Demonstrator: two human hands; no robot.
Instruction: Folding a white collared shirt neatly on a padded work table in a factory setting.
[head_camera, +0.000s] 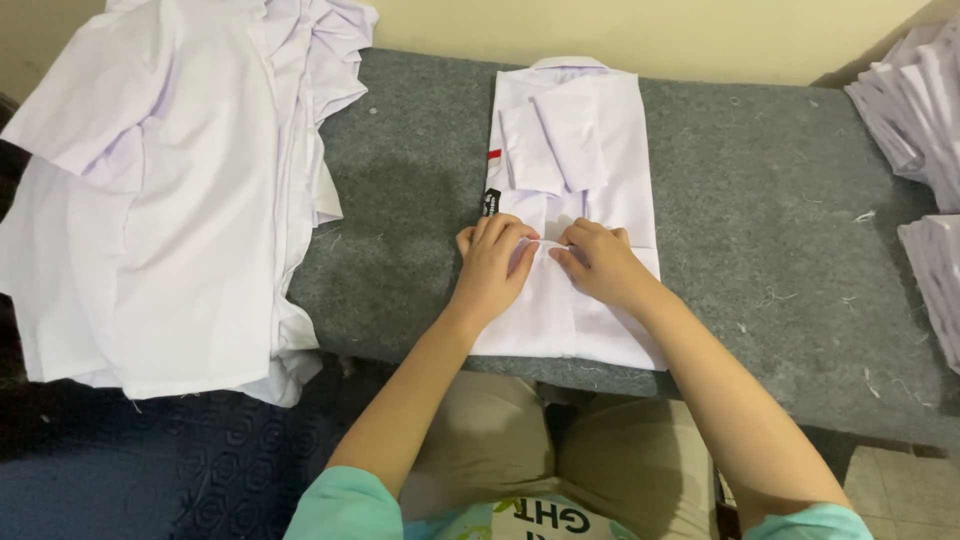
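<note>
Both hands, left (493, 268) and right (598, 262), fingers pinching a fold mid-shirt (580, 150) near the counter's (780, 220) front edge, unfolded shirts (170, 190) piled leftward.

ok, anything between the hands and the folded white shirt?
No. The left hand and right hand both rest directly on the folded white shirt at its middle, fingertips meeting. Nothing visible lies between them and the cloth.

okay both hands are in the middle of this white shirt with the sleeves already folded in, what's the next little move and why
Probably lift the bottom half up toward the collar. The white shirt lies narrow on the grey table, sleeves already folded in, and the left hand and right hand are pressing a line across its middle, with the lower part still flat.
</note>
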